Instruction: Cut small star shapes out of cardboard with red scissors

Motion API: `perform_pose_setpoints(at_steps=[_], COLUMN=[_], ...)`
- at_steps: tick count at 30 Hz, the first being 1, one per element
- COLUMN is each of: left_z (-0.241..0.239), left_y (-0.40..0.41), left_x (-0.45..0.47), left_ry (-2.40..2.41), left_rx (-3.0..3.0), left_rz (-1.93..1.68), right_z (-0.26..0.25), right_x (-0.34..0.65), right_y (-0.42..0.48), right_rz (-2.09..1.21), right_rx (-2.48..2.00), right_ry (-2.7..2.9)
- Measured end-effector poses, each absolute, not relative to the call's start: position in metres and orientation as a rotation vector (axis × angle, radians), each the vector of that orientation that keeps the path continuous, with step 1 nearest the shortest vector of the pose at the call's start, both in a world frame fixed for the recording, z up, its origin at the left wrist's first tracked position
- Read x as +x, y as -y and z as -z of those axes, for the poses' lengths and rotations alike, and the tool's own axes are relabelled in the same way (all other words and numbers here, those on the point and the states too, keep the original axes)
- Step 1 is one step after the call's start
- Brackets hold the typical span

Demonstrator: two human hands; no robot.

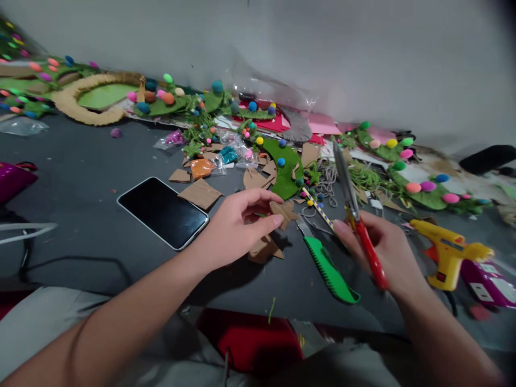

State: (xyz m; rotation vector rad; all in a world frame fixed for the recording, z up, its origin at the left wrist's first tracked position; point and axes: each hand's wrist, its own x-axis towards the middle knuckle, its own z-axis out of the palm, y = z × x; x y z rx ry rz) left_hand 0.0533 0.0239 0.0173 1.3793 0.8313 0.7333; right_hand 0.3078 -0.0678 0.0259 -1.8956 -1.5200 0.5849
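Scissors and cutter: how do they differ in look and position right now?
The scissors have red on the handles; the cutter has a green body. The scissors are held up in the right hand, while the cutter lies on the table. The cutter's body has a ridged edge; the scissors' red handle looks smooth. Both show metal blades.

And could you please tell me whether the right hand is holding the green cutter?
No, the right hand holds the red-handled scissors, while the green cutter lies on the dark table.
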Motion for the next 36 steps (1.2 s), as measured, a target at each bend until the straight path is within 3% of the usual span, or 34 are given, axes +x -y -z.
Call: perform_pose_setpoints(at_steps=[15,36], left_z=[-0.020,-0.021], left_y=[-0.031,-0.033], left_x=[0.044,0.044], left_ry=[-0.864,-0.803], left_rx=[1.348,1.337], left_rz=[-0.955,-1.022], right_z=[-0.013,-0.011], right_x=[0.321,0.318], right_y=[0.082,0.087], right_rz=[-0.501,-0.360], right_rx=[-1.957,-2.017], right_ry=[1.930,2.022])
